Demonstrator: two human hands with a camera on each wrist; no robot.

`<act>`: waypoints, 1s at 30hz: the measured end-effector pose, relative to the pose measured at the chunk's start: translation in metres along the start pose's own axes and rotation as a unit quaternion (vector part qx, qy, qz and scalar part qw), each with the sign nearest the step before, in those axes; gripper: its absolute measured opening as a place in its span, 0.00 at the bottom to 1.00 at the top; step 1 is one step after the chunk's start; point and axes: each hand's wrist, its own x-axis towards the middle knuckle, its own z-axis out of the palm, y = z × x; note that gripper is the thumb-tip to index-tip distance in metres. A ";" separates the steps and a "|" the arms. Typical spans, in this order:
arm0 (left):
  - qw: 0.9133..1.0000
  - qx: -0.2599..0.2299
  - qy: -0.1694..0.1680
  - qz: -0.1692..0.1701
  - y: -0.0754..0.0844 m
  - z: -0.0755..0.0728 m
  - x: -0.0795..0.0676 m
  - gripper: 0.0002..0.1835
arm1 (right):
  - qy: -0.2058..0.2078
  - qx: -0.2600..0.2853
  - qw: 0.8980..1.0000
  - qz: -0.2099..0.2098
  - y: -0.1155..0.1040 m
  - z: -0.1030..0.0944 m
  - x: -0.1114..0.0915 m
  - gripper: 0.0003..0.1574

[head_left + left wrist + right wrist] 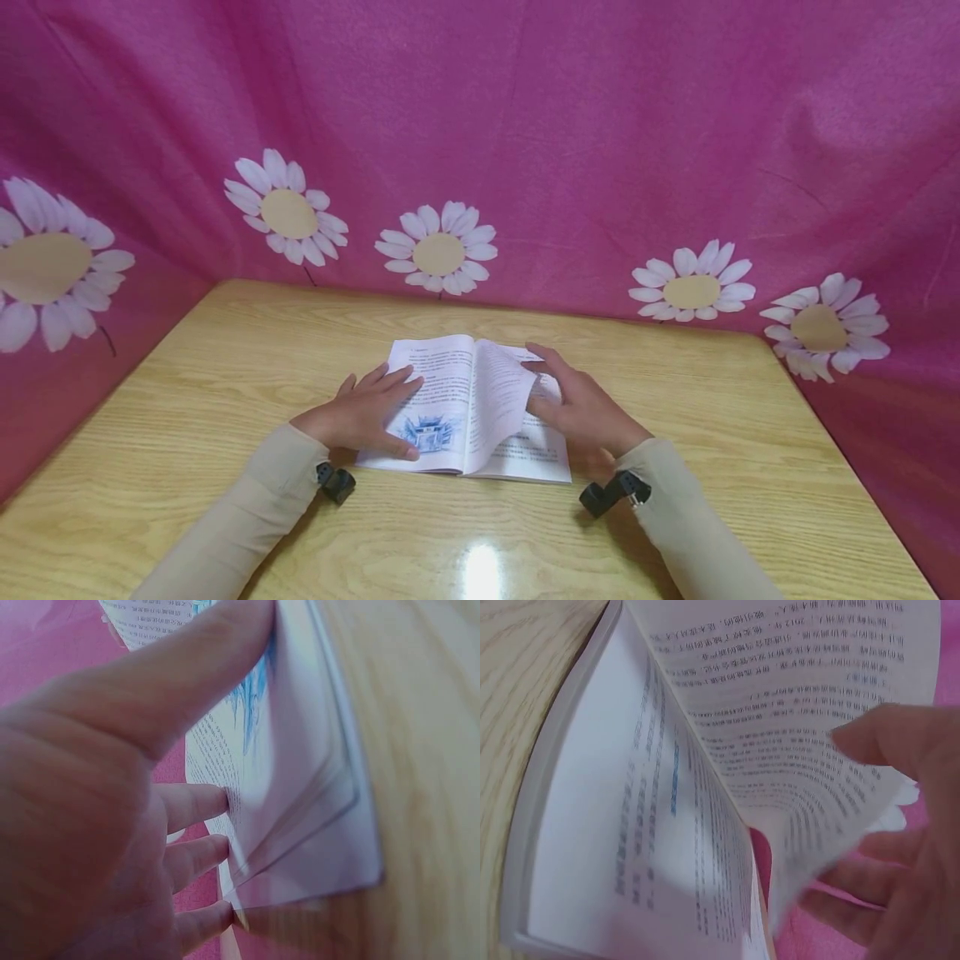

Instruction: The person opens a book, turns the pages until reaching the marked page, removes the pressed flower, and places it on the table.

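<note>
An open book [432,367] lies on the table, with printed text and a blue drawing of a gateway [431,435] on its left-hand page. My left hand [367,414] rests on that page with fingers spread; the left wrist view shows its thumb [202,652] across the page near the drawing. A single leaf [498,396] stands raised and curved from the spine. At the leaf's free edge is my right hand [581,408], its thumb [870,739] against the underside and the other fingers loosely extended beside the edge. Part of the right-hand page [536,454] shows beneath.
The book lies on a light wood-grain table [225,375]. Behind and along both sides hangs a magenta cloth [562,150] printed with white daisies. Small black wrist cameras [337,483] are strapped at both beige sleeves [247,508].
</note>
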 end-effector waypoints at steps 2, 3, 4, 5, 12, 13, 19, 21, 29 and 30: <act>1.000 0.001 -0.001 -0.002 0.000 0.000 0.000 0.58 | 0.036 -0.013 0.999 -0.003 -0.001 0.000 0.001 0.46; 1.000 0.000 -0.002 -0.004 0.000 0.000 0.000 0.58 | 0.053 -0.019 0.998 -0.006 -0.002 0.000 0.002 0.46; 1.000 0.001 -0.002 -0.005 0.000 0.000 0.000 0.58 | 0.069 -0.022 0.997 -0.008 -0.004 0.000 0.002 0.47; 1.000 -0.002 -0.002 -0.008 0.000 0.000 0.000 0.58 | 0.083 -0.026 0.996 -0.012 -0.005 0.000 0.002 0.48; 1.000 -0.007 0.004 -0.024 0.001 0.000 -0.001 0.58 | 0.087 -0.021 0.996 0.026 -0.021 0.006 0.000 0.46; 1.000 -0.008 0.005 -0.024 0.001 0.000 -0.001 0.58 | 0.077 -0.022 0.996 0.033 -0.024 0.008 -0.001 0.45; 1.000 -0.009 0.004 -0.023 0.002 -0.001 -0.001 0.58 | 0.014 -0.041 0.998 0.051 -0.037 0.024 -0.005 0.45; 1.000 -0.006 0.001 -0.024 0.001 -0.002 -0.001 0.58 | 0.000 -0.048 0.998 0.044 -0.039 0.029 -0.006 0.45; 0.996 -0.075 -0.014 -0.040 -0.007 -0.010 0.000 0.45 | -0.027 -0.094 0.995 -0.018 -0.038 0.047 -0.009 0.45; 0.993 -0.106 -0.012 -0.049 -0.009 -0.012 0.000 0.42 | -0.030 -0.098 0.995 -0.019 -0.037 0.049 -0.009 0.47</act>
